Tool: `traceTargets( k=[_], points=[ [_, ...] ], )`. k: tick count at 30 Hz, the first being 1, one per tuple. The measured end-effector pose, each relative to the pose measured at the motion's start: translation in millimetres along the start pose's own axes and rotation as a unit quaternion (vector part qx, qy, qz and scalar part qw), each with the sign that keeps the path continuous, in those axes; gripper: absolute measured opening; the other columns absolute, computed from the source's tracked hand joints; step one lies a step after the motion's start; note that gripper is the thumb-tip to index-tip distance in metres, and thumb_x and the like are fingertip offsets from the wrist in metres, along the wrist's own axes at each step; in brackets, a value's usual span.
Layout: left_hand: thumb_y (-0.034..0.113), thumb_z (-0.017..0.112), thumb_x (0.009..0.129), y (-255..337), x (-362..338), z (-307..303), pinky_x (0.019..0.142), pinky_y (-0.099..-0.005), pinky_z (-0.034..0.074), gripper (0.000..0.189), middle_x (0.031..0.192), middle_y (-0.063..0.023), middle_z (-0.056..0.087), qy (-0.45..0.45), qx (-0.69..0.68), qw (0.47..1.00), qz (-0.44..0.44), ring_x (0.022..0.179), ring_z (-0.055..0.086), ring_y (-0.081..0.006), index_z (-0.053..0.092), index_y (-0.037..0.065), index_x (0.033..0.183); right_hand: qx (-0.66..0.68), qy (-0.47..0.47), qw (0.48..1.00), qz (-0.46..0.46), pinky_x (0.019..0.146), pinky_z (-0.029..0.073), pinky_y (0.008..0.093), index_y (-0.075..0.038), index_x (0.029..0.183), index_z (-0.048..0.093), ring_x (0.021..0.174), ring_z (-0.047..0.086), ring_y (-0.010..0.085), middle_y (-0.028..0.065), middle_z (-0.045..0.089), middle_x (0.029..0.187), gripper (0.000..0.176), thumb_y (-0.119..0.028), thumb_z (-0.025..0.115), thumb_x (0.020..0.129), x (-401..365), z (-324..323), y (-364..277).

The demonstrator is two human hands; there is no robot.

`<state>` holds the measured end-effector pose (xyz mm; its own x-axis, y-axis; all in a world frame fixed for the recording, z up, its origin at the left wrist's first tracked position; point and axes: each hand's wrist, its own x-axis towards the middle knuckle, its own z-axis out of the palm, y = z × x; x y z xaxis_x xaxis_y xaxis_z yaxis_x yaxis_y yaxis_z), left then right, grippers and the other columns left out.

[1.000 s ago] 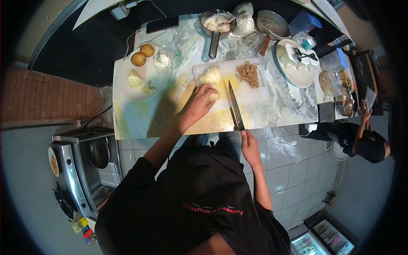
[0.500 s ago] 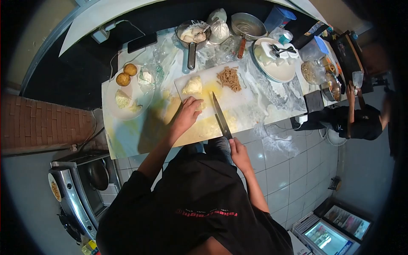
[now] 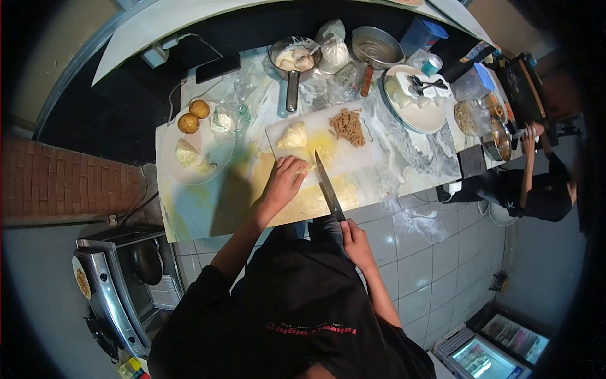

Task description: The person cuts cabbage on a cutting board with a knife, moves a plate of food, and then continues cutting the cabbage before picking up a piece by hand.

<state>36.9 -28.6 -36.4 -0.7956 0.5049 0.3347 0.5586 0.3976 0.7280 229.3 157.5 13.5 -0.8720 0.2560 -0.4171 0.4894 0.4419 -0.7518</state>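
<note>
My right hand (image 3: 357, 245) is closed round the handle of a long knife (image 3: 327, 187), whose tip points up onto a white cutting board (image 3: 374, 151). My left hand (image 3: 285, 183) rests at the board's lower left, its fingers bent over a small pale yellow piece (image 3: 308, 167), mostly hidden. Just above that hand lies a larger pale yellow chunk (image 3: 293, 136). Small yellow shreds (image 3: 324, 151) are beside the knife tip. Brown strips (image 3: 348, 127) lie heaped at the board's upper right.
A plate (image 3: 184, 165) at the left holds two round brown items and pale pieces. Behind the board are a pan (image 3: 292, 88), a bag (image 3: 333, 55) and a metal tin (image 3: 379, 47). Stacked plates (image 3: 423, 120) stand right. A co-worker (image 3: 543, 189) is at the far right.
The view has shifted, so the table appears slightly lower and to the right. More yellow shreds show by the knife tip. The co-worker's hands have come together near the bowl.
</note>
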Motion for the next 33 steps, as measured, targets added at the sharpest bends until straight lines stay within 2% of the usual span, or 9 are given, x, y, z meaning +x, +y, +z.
traceTargets(
  k=[5, 9, 11, 14, 16, 17, 19, 22, 33],
  points=[
    [0.005, 0.067, 0.084, 1.2, -0.2, 7.2, 0.086, -0.0396, 0.045, 0.014, 0.097, -0.0114, 0.062, 0.036, -0.002, 0.999, -0.024, 0.096, 0.056, -0.032, 0.067, 0.003, 0.098, 0.003, 0.003, 1.0, 0.027, 0.07, 0.045, 0.0528, 0.0, 0.1, 0.056, 0.083, 0.058, 0.0519, 0.0298, 0.061, 0.078, 0.038, -0.037, 0.046, 0.104, -5.7, 2.9, 2.7],
    [0.006, 0.069, 0.084, 1.2, 2.9, 5.9, 0.082, -0.038, 0.046, 0.009, 0.09, -0.0108, 0.064, 0.044, -0.02, 0.998, -0.032, 0.089, 0.058, -0.0302, 0.071, 0.003, 0.092, 0.002, 0.017, 1.0, 0.024, 0.08, 0.046, 0.0534, 0.002, 0.111, 0.058, 0.095, 0.058, 0.0533, 0.0334, 0.063, 0.091, 0.046, -0.041, 0.044, 0.104, -4.9, 8.5, 9.0],
    [0.006, 0.069, 0.084, 1.6, 2.4, 6.7, 0.082, -0.0377, 0.046, 0.008, 0.089, -0.0104, 0.065, 0.047, -0.022, 0.998, -0.031, 0.088, 0.058, -0.0293, 0.073, 0.003, 0.09, 0.002, -0.015, 0.998, 0.057, 0.086, 0.046, 0.0518, 0.002, 0.117, 0.058, 0.1, 0.058, 0.0527, 0.0343, 0.064, 0.098, 0.048, -0.042, 0.044, 0.104, -6.0, 8.4, 5.9],
    [0.007, 0.069, 0.084, 1.7, 1.5, 7.2, 0.081, -0.0382, 0.046, 0.015, 0.089, -0.0105, 0.065, 0.035, -0.002, 0.999, -0.025, 0.088, 0.058, -0.0293, 0.071, 0.003, 0.098, 0.004, 0.01, 0.999, 0.044, 0.09, 0.045, 0.052, 0.001, 0.119, 0.059, 0.102, 0.058, 0.0521, 0.0336, 0.064, 0.102, 0.048, -0.042, 0.044, 0.104, -5.2, 17.3, 16.5],
    [0.009, 0.07, 0.084, 4.2, 3.2, 10.2, 0.082, -0.0402, 0.047, 0.022, 0.09, -0.0097, 0.063, 0.063, -0.043, 0.993, -0.087, 0.089, 0.059, -0.0311, 0.069, 0.007, 0.106, 0.011, 0.003, 0.999, 0.052, 0.091, 0.044, 0.0523, 0.001, 0.119, 0.059, 0.102, 0.057, 0.0525, 0.0333, 0.064, 0.102, 0.049, -0.043, 0.044, 0.104, -5.5, 15.2, 12.1],
    [0.009, 0.07, 0.084, 4.1, 4.2, 9.5, 0.082, -0.0402, 0.047, 0.022, 0.09, -0.0097, 0.063, 0.063, -0.044, 0.993, -0.085, 0.089, 0.059, -0.0311, 0.069, 0.007, 0.106, 0.017, -0.006, 0.998, 0.062, 0.091, 0.044, 0.0526, 0.001, 0.118, 0.059, 0.102, 0.056, 0.053, 0.0329, 0.064, 0.103, 0.049, -0.043, 0.043, 0.104, -5.8, 14.0, 8.3],
    [0.008, 0.069, 0.085, 3.4, 4.2, 6.5, 0.084, -0.0402, 0.045, 0.03, 0.091, -0.0119, 0.06, 0.013, 0.025, 0.998, -0.061, 0.091, 0.058, -0.0309, 0.065, 0.006, 0.114, 0.012, -0.002, 0.998, 0.057, 0.09, 0.044, 0.0528, 0.001, 0.117, 0.059, 0.101, 0.056, 0.0531, 0.0322, 0.064, 0.103, 0.049, -0.043, 0.043, 0.104, -3.9, 17.0, 12.2],
    [0.009, 0.068, 0.085, 6.6, 6.1, 2.5, 0.086, -0.0407, 0.044, 0.024, 0.093, -0.0102, 0.059, -0.028, 0.018, 0.997, -0.063, 0.093, 0.056, -0.0313, 0.065, 0.006, 0.109, 0.017, -0.008, 0.998, 0.062, 0.088, 0.044, 0.0531, 0.001, 0.116, 0.058, 0.1, 0.056, 0.0535, 0.0318, 0.064, 0.102, 0.049, -0.044, 0.044, 0.103, -2.5, 11.7, 0.2],
    [0.01, 0.07, 0.084, 4.7, 2.5, 10.4, 0.083, -0.0411, 0.046, 0.016, 0.094, -0.0096, 0.059, -0.002, 0.03, 0.999, -0.026, 0.092, 0.058, -0.0315, 0.066, 0.005, 0.098, 0.046, 0.027, 0.998, 0.017, 0.071, 0.044, 0.0543, 0.002, 0.1, 0.055, 0.09, 0.055, 0.0547, 0.0335, 0.061, 0.085, 0.041, -0.037, 0.046, 0.104, 0.4, 15.1, -5.6]
  ],
)
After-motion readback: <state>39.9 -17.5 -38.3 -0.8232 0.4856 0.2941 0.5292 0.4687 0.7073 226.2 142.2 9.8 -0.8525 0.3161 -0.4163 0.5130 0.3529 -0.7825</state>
